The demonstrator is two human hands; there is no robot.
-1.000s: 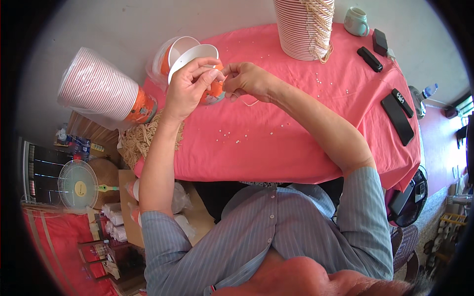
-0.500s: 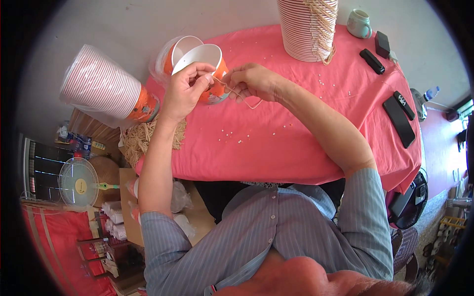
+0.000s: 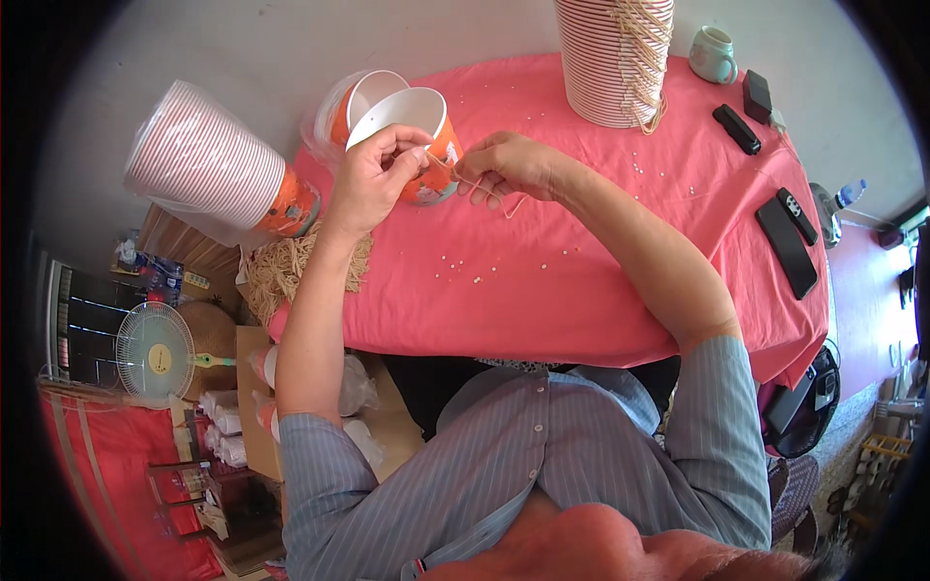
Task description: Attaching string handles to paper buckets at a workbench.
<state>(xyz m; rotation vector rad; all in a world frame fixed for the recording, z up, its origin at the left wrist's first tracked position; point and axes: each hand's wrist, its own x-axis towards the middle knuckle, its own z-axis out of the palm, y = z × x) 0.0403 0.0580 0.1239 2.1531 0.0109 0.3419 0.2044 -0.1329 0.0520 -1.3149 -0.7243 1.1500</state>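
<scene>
A thin tan cord (image 3: 475,181) runs between my two hands, in front of an orange and white paper bucket (image 3: 449,136). My left hand (image 3: 381,174) pinches one end of it between thumb and forefinger at the bucket's near side. The fingers of my right hand (image 3: 509,169) are closed on the cord further right, and its loose tail hangs below them. Behind the bucket, another open bucket (image 3: 380,87) stands in clear plastic. Beside my left forearm lies a heap of tan cords (image 3: 291,271).
A plastic-wrapped stack of buckets (image 3: 208,160) leans at the left. At the back rises a tall bucket stack (image 3: 601,68) with cords hanging down its side. A mug (image 3: 713,56), black phone (image 3: 787,242) and small white bits (image 3: 478,280) lie on the pink tablecloth (image 3: 581,310).
The whole view has shifted slightly, so things sit a little further right and lower. Both hands keep their hold on the cord, with little change between them.
</scene>
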